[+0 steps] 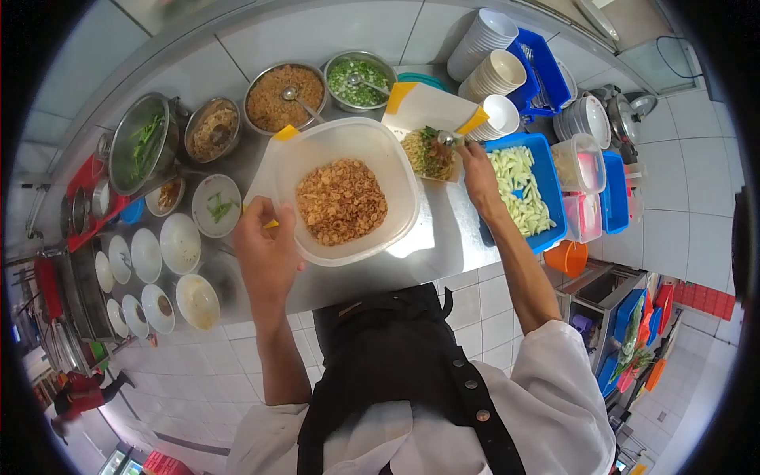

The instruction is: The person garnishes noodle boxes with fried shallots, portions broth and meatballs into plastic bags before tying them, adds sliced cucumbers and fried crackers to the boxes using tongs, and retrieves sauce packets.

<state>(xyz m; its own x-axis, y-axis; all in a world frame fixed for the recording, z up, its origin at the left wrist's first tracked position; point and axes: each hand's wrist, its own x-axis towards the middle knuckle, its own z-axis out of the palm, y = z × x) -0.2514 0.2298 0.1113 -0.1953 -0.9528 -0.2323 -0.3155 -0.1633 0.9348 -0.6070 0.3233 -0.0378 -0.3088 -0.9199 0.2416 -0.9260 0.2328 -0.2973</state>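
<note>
My right hand is closed on a metal spoon, whose bowl is over a paper food box with yellow edges. Noodles with dark and green toppings lie in that box. My left hand is at the left side of a white plastic tub of crisp fried brown flakes. Its fingers pinch a yellow-edged white paper piece, which lies partly hidden beside the tub. Whether those fingers also touch the tub, I cannot tell.
Metal bowls of brown minced topping and chopped greens stand behind. Several white bowls are at left. At right are a blue tray of cut pale-green vegetable, stacked bowls and plastic tubs.
</note>
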